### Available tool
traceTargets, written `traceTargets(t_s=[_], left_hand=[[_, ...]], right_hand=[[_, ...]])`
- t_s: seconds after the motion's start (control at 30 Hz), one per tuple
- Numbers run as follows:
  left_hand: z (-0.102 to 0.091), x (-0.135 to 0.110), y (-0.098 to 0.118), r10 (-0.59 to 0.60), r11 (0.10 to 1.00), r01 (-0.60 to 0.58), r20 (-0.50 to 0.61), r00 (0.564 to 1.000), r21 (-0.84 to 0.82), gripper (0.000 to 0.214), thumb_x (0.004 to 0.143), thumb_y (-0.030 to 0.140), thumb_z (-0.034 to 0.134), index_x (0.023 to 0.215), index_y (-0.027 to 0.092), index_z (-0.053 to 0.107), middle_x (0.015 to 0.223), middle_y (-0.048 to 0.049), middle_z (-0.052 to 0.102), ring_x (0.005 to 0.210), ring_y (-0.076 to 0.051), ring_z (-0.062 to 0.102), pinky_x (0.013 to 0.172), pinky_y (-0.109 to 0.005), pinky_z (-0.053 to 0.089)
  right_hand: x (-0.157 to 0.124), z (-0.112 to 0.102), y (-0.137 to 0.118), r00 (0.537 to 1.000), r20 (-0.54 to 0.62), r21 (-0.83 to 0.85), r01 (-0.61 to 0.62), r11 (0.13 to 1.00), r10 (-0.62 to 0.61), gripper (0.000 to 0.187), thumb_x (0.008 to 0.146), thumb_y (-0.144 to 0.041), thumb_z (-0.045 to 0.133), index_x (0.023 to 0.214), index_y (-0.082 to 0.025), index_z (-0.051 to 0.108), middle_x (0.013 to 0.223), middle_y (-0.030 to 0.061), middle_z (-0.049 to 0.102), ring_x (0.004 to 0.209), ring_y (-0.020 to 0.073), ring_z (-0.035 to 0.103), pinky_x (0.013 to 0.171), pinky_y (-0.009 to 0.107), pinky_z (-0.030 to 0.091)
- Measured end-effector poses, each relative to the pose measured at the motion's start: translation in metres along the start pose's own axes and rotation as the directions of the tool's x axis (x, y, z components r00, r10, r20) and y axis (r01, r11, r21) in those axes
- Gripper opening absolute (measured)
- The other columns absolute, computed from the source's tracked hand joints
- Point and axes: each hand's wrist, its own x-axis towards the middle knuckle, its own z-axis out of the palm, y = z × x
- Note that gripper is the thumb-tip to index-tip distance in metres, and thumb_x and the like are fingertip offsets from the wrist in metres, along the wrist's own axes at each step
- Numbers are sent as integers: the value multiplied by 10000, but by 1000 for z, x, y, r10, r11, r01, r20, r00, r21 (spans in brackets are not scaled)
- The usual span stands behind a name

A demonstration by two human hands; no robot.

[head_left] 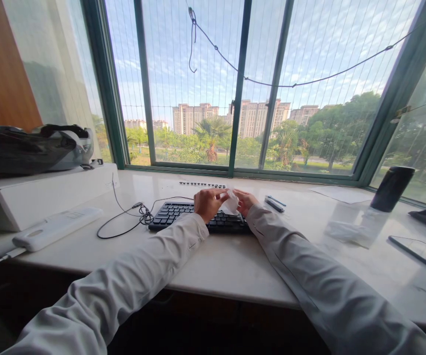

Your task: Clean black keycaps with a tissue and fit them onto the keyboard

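Both my arms in pale sleeves reach over a black keyboard [178, 213] lying on the white stone sill [235, 261]. My left hand [208, 202] and my right hand [245, 201] meet above the keyboard's right half, fingers closed on a small white crumpled wipe [231, 203] held between them. The right end of the keyboard is hidden under my hands and wrists.
A black cable [124, 217] loops left of the keyboard. A white power strip [55, 228] and a white box [43, 195] with a dark bag [31, 148] stand at left. Pens [274, 202], a dark tumbler [392, 188], a phone [422, 254] and paper [340, 193] lie at right.
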Motion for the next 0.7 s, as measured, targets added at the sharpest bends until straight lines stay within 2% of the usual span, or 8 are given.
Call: traceTargets(t_s=[0.17, 0.3, 0.53, 0.7], left_hand=[[-3, 0, 2, 49, 996, -50, 19, 999, 75, 279, 859, 454, 507, 918, 305, 736, 759, -2, 695, 703, -150, 595, 565, -240, 306], [-4, -1, 2, 78, 986, -85, 52, 996, 141, 331, 874, 448, 473, 778, 272, 737, 731, -16, 681, 676, -159, 586, 539, -244, 275], [-5, -2, 3, 60, 992, -57, -20, 998, 112, 263, 849, 474, 522, 856, 322, 737, 734, 13, 677, 682, -135, 583, 533, -240, 267], [-2, -3, 6, 47, 998, -46, -21, 999, 47, 263, 841, 474, 542, 886, 306, 739, 748, 11, 694, 701, -131, 597, 559, -236, 296]], right_hand=[[-2, 2, 0, 998, -61, 17, -8, 1000, 9, 218, 639, -323, 769, 809, -204, 702, 765, 32, 712, 710, 174, 653, 629, 272, 521], [-1, 2, 2, 999, -34, -37, -26, 999, 25, 252, 636, -370, 777, 803, -194, 705, 735, 51, 707, 720, 197, 663, 619, 292, 525], [1, -2, -1, 995, -101, -7, -13, 1000, 13, 280, 592, -325, 810, 814, -182, 719, 750, 39, 712, 683, 164, 660, 633, 273, 531], [1, -5, -5, 989, -149, -39, -2, 999, -4, 247, 605, -293, 803, 803, -172, 722, 749, 36, 711, 619, 128, 631, 585, 232, 525]])
